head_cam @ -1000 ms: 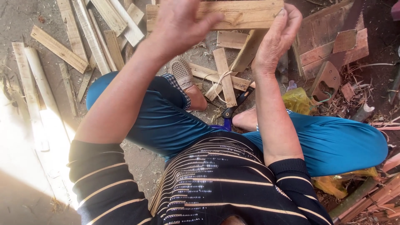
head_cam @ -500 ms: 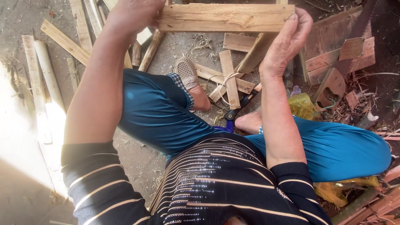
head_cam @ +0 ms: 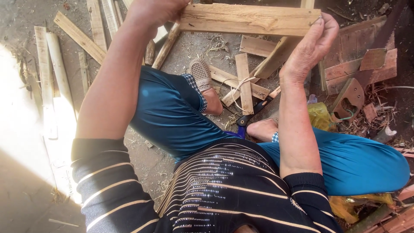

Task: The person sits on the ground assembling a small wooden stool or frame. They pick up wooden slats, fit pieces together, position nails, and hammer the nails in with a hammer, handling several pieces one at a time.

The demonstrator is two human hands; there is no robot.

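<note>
— Lifted a bit higher since a moment ago, hasn't it, that wooden plank (head_cam: 250,19)?

— Yes, and the left hand (head_cam: 157,9) has shifted further toward the top edge of the view. It is closed round the plank's left end. The right hand (head_cam: 311,45) cups the right end, fingers curled against the end grain.

— Where does the plank sit?

— Held level in the air, above the sandalled foot (head_cam: 201,74), touching nothing but the two hands.

— And the ground?

— Bare dirt floor (head_cam: 146,164), dusty, littered with shavings. Loose wooden slats (head_cam: 79,36) lie left of the foot, more offcuts (head_cam: 244,82) just right of it, with a black-handled tool (head_cam: 254,112) beside those. A handsaw handle (head_cam: 349,97) rests on red bricks (head_cam: 358,64) further right. Strong sunlight washes out the floor at the far left.
</note>
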